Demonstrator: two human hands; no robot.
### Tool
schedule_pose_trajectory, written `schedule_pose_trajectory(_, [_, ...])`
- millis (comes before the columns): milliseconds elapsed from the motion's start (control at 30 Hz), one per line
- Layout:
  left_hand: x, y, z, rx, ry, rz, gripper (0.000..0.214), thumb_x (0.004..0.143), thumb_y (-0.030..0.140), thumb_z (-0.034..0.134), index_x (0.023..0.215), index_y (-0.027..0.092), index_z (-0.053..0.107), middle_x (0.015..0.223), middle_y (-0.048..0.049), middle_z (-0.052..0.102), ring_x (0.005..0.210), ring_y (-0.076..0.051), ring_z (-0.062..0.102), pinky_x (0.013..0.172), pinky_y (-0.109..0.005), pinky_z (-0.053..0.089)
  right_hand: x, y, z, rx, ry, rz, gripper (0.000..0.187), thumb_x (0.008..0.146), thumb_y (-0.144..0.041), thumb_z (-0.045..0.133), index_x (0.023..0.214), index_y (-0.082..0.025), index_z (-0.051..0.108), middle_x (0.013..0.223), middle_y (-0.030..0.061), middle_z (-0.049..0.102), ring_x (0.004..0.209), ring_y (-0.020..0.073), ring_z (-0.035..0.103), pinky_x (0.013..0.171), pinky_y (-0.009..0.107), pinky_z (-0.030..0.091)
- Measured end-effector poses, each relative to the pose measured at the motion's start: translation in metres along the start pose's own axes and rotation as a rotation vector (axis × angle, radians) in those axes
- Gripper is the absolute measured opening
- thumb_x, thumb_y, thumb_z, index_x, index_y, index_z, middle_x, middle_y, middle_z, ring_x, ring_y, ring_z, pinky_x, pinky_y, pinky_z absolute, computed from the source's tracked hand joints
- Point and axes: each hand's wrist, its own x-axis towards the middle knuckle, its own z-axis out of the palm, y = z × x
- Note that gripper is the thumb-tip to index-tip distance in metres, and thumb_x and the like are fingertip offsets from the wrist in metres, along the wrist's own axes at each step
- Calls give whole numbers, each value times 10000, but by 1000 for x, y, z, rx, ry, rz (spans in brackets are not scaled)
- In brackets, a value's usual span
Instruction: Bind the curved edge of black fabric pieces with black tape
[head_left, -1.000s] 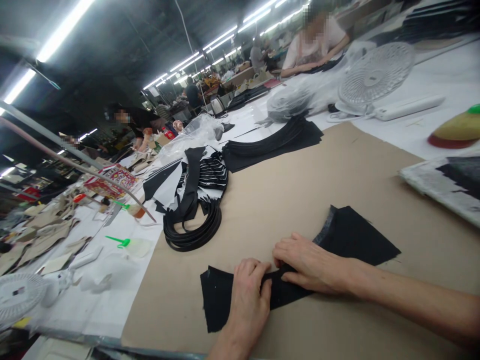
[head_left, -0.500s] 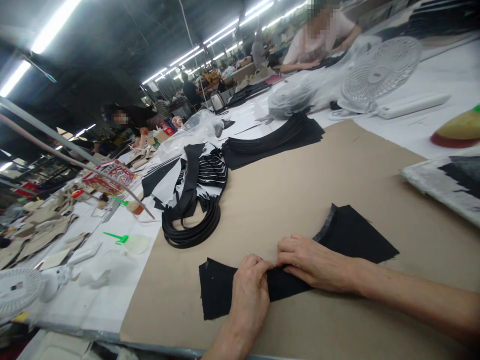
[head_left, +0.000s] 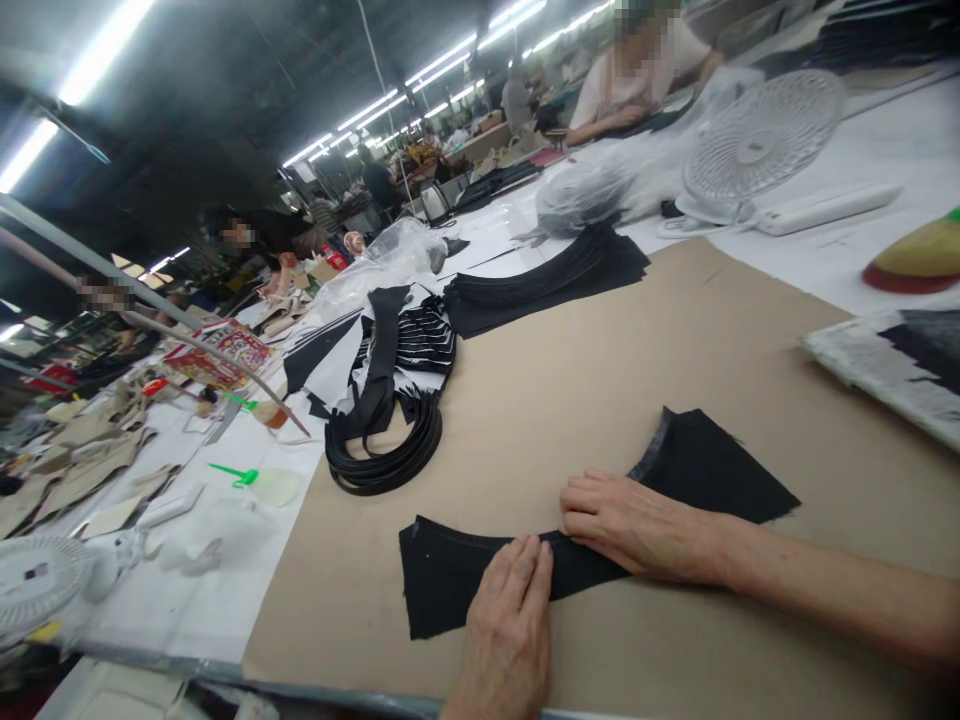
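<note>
A curved black fabric piece (head_left: 442, 580) lies on the brown board near the front. My left hand (head_left: 514, 610) rests flat on its middle, fingers stretched out side by side, tips close to the upper curved edge. Just to the right, my right hand (head_left: 626, 520) has its fingers bent down on that same edge; its thumb and the cloth under it are hidden. Behind the right wrist lies another black fabric piece (head_left: 720, 470) with a greyish curved edge, partly covered by the hand and forearm.
Brown board (head_left: 750, 330) covers the near table. Beyond it are stacked black pieces (head_left: 547, 285), a coil of black strips (head_left: 386, 470) and a white fan (head_left: 757, 145). A white slab (head_left: 847, 360) lies right; a green-tipped bottle (head_left: 262, 485) left. Another person (head_left: 630, 90) works across the table.
My left hand has let go of its pinch on the fabric edge, moved slightly down and flattened on the cloth. My right hand has shifted slightly right along the edge.
</note>
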Motion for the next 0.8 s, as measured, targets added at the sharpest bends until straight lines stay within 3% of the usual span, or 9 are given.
schedule_pose_trajectory(200, [7, -13, -20, -139, -26, -22, 408, 905, 90, 434, 1283, 196, 541, 1217, -33, 658, 1169, -200, 558, 1036, -416, 464, -2, -5, 2, -31, 2, 2, 224, 961, -122, 413, 815, -174, 575, 834, 50, 560, 784, 177, 497, 746, 319, 362])
schedule_pose_trajectory(333, [8, -14, -22, -276, 9, -201, 367, 889, 91, 507, 1230, 219, 552, 1003, -32, 677, 1034, -212, 578, 925, -425, 510, -5, -15, 6, 10, -10, 81, 167, 940, -127, 444, 855, -177, 579, 870, 50, 570, 810, 187, 508, 756, 326, 374])
schedule_pose_trajectory(533, [23, 2, -15, -417, -53, -469, 392, 792, -19, 551, 1090, 223, 629, 995, -43, 611, 951, -189, 576, 856, -365, 532, -4, -23, 2, 124, -39, 194, 111, 900, -143, 537, 985, -199, 581, 945, 36, 578, 908, 205, 529, 837, 357, 372])
schedule_pose_trajectory(700, [21, 10, -12, -342, -39, -346, 351, 872, 15, 439, 1080, 210, 643, 891, -44, 624, 837, -175, 590, 731, -310, 548, 2, -26, 1, 136, -37, 177, 101, 896, -159, 562, 980, -206, 588, 950, 29, 584, 909, 202, 525, 833, 355, 345])
schedule_pose_trajectory(800, [7, 13, -6, -190, 34, -207, 388, 901, 47, 383, 1224, 138, 577, 994, -99, 648, 935, -206, 604, 803, -347, 559, 1, -27, 6, 66, -16, 93, 144, 946, -145, 461, 872, -184, 578, 877, 33, 577, 816, 181, 505, 765, 337, 327])
